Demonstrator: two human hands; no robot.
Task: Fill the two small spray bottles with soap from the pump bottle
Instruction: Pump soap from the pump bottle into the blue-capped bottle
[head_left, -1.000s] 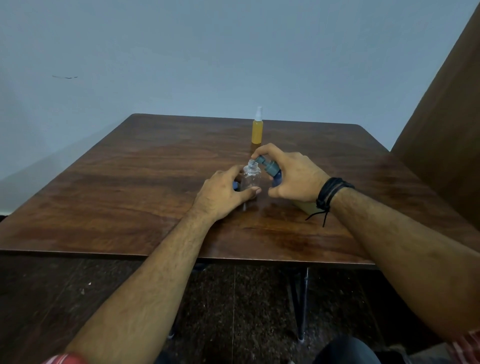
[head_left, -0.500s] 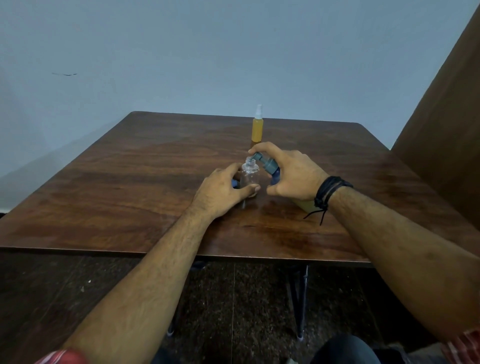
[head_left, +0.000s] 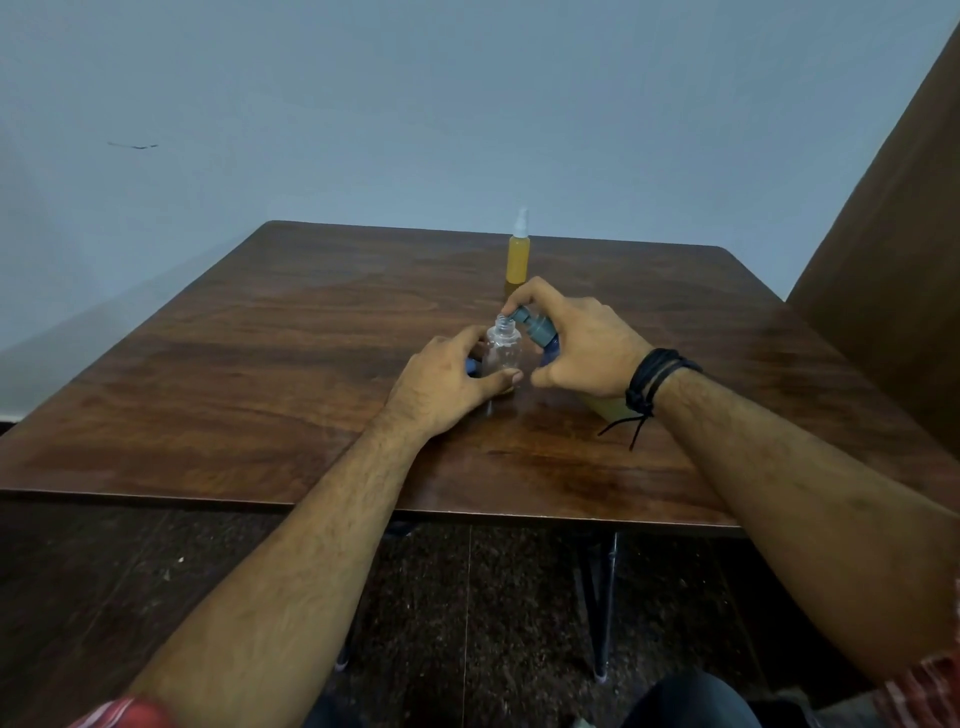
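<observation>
Presently, two bare forearms are seen reaching forward over the near edge of a brown wooden table (head_left: 260, 374), with red patterned sleeves just visible at the bottom corners of the view. A black corded wristband (head_left: 655, 379) is worn on the right wrist.

A small clear spray bottle (head_left: 502, 352) stands upright on the table, near its middle, with its cap off and its threaded neck open. It is gripped around its lower body by the left hand (head_left: 447, 382), the thumb being laid across the front of the bottle and the fingers wrapped behind it. A small blue item is glimpsed between the left hand and the clear bottle; what it is cannot be told.

Just to the right of the clear bottle, the pump bottle (head_left: 543, 332) is held tilted in the right hand (head_left: 582, 345), which is closed around it. Its grey-blue pump head is leaned toward the clear bottle so that the nozzle sits at the open neck. A finger is laid over the top of the pump head. A patch of yellowish body is seen below the right wrist.

Beyond the clear bottle, well apart from it and toward the far edge of the table, a second spray bottle (head_left: 518, 254) stands upright, filled with yellow-orange liquid and fitted with its white spray top. It is touched by neither hand.
</observation>
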